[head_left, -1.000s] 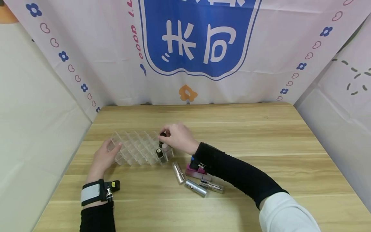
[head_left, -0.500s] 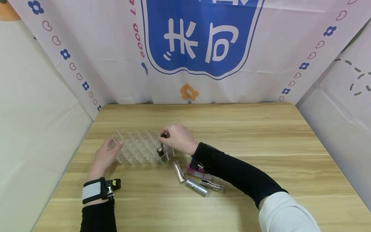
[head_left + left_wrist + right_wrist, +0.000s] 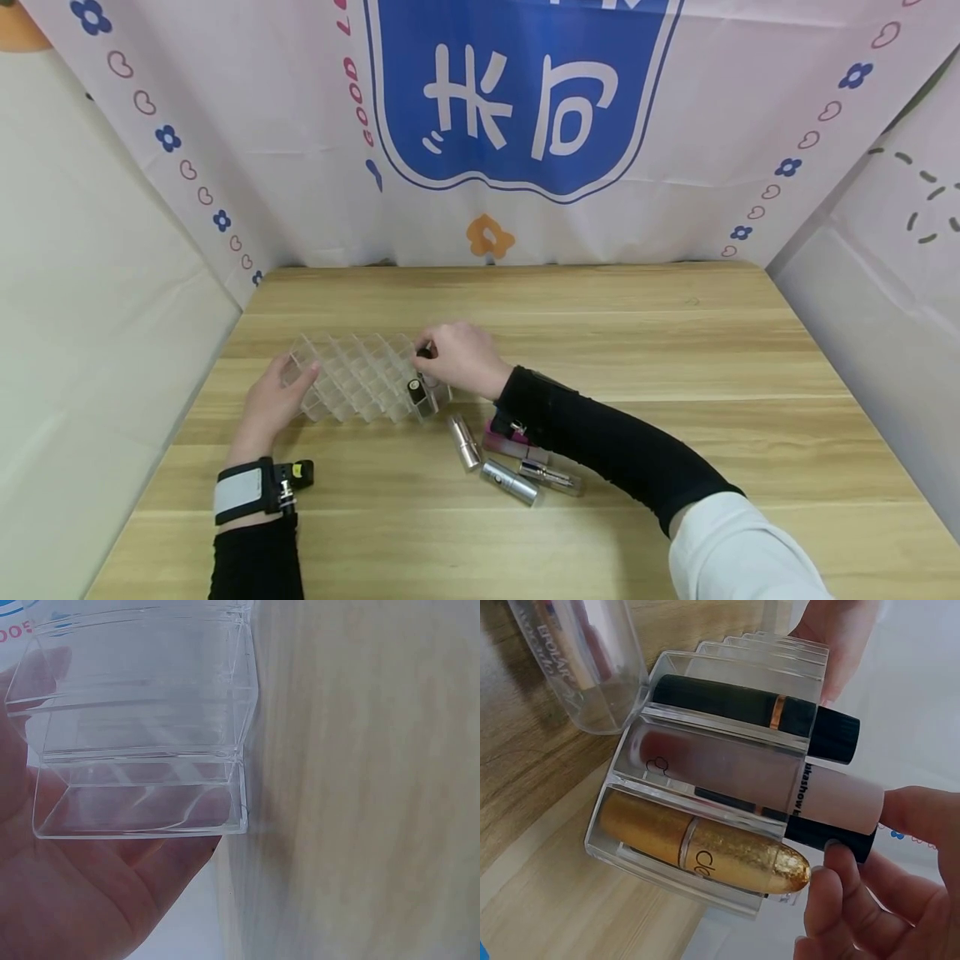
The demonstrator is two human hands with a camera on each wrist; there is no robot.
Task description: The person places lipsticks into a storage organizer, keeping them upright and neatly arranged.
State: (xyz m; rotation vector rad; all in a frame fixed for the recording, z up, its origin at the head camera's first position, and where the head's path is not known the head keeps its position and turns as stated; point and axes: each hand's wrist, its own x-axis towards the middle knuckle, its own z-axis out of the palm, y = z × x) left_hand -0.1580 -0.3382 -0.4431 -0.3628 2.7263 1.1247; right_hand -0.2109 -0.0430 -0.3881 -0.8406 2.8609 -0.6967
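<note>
While the left hand (image 3: pixel 273 402) grips the left end of the clear organizer (image 3: pixel 352 379), left of frame centre, the right hand (image 3: pixel 465 360) pinches a black-capped tube (image 3: pixel 819 832) at its right end, ideally guided straight along its axis, clear of the neighbouring pink-capped tube (image 3: pixel 754 776).

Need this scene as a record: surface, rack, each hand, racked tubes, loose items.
surface: wood-grain table
rack: clear, slotted
left_hand: left hand holds rack's left end
right_hand: right hand pinches a black-capped tube
held_tube_state: partly inside rack, behind pink tube in right wrist view
racked_tubes: black tube, pink tube, gold tube, side by side
loose_items: three silvery tubes, pinkish items, count unclear, lying near rack's right end
</note>
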